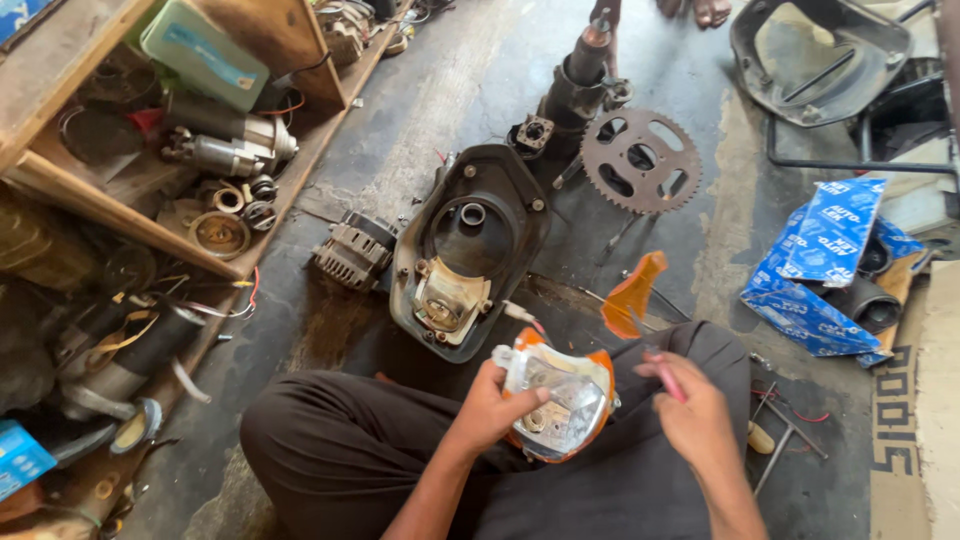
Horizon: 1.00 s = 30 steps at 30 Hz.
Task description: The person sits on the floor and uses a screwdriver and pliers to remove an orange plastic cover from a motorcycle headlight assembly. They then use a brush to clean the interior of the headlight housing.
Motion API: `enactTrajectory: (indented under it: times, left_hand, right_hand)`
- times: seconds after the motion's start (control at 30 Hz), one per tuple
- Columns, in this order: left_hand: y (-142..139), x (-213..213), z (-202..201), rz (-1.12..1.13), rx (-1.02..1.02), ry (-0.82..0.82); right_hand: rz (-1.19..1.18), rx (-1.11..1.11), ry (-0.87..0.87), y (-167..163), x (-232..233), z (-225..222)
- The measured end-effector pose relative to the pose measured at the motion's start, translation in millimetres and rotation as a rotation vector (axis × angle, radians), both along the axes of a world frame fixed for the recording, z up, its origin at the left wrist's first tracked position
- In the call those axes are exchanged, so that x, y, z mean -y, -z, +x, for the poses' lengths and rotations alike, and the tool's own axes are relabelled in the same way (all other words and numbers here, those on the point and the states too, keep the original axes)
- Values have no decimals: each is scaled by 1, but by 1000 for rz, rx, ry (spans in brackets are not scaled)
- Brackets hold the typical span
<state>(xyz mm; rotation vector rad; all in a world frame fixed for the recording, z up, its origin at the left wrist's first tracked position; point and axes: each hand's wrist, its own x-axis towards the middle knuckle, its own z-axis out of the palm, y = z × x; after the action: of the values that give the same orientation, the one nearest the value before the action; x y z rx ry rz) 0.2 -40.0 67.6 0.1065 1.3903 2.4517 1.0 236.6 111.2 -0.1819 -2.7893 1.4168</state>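
A person sits cross-legged on the concrete floor, and the lamp rests over the lap in the lower middle of the frame. It is a headlight unit with a clear reflector face and orange edges. The left hand is closed around the left side of the lamp, thumb on the front and fingers behind it. The right hand is just beside the lamp on the right, not touching it; its fingers are curled around a thin pink tool, which I cannot identify more exactly. Above the right hand, an orange lens lies on the floor near the knee. In the centre of the frame a black housing lies open, with a round hole and a metal part inside. To its left lies a small ribbed alternator. Higher, toward the upper middle, a rusty sprocket lies flat, and beside it stands a dark cylinder part. At the right side blue boxes are torn open, with black rubber pieces in them. A wooden shelf fills the left side, full of old motors and rings. Some metal rods lie on the floor at the lower right.
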Motion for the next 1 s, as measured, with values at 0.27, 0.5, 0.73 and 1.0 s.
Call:
enactTrajectory:
  times: [0.27,0.5,0.73,1.0]
  left_hand:
    - [-34,-9,1,-240,-192,-14]
    - [-52,-14,4,-416,-228,-50]
    - [-56,-17,8,-657,-593,-251]
    - [-38,-10,3,-625,-415,-81]
  right_hand:
    - [284,-36,-117,-33,-10,5]
    - [535,-290,-237,-63,43,38]
    - [659,-340,-210,-75,80,48]
    - [528,-244,-319,-85,62,39]
